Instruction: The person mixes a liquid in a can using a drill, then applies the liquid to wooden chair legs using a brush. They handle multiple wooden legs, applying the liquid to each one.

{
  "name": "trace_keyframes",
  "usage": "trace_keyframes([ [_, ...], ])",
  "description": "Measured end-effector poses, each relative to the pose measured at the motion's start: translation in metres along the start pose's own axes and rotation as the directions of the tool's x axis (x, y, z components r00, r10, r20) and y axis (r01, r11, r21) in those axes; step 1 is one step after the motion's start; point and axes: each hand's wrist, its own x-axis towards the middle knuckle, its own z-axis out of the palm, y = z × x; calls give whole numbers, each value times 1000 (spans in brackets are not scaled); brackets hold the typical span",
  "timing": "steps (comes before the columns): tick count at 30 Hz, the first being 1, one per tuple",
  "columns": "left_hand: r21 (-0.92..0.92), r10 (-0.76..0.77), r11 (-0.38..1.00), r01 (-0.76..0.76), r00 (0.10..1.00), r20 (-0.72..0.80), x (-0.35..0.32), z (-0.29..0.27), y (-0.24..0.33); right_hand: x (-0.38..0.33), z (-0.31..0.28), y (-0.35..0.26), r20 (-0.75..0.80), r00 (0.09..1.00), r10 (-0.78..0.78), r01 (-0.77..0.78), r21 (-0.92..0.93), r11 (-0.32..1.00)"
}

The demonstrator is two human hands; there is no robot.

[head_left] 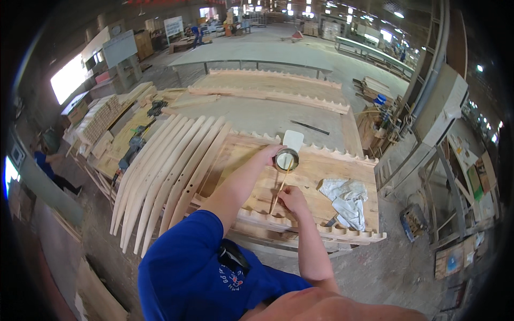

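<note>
My left hand (272,154) grips a round metal can (287,160) with pale, whitish contents, tilted so its mouth faces me. A thin wooden stick (281,185) runs from the can's mouth down toward the near scalloped rail. Around the middle of that stick the fingers of my right hand (292,200) are closed. Under both hands lies a wooden panel (251,182), bordered by a near scalloped rail (262,216) and a far one. Just beyond the can sits a white flat piece (293,139); its kind is unclear.
Long curved wooden pieces (176,160), some with holes, lie side by side on the left. Power tools (131,152) rest beyond them. A crumpled white cloth (347,200) lies on the panel's right. Farther off are a dark flat bar (310,127) and another scalloped frame (267,85).
</note>
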Motion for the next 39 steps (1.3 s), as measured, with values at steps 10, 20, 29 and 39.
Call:
trace_keyframes([
  [10,-447,275,849,-281,958,-79,-75,-69,5,-25,-21,-27,-274,892,-359,451,503,737],
  [20,-687,679,392,-612,696,-233,-299,-183,23,-35,19,-144,-61,771,-634,518,638,569],
  [29,-644,660,284,-711,632,-407,-466,-303,-55,-69,195,-277,79,546,-834,655,580,484],
  [39,-428,488,429,-795,603,-630,-579,-403,-142,-138,443,-357,379,412,-829,837,201,508],
])
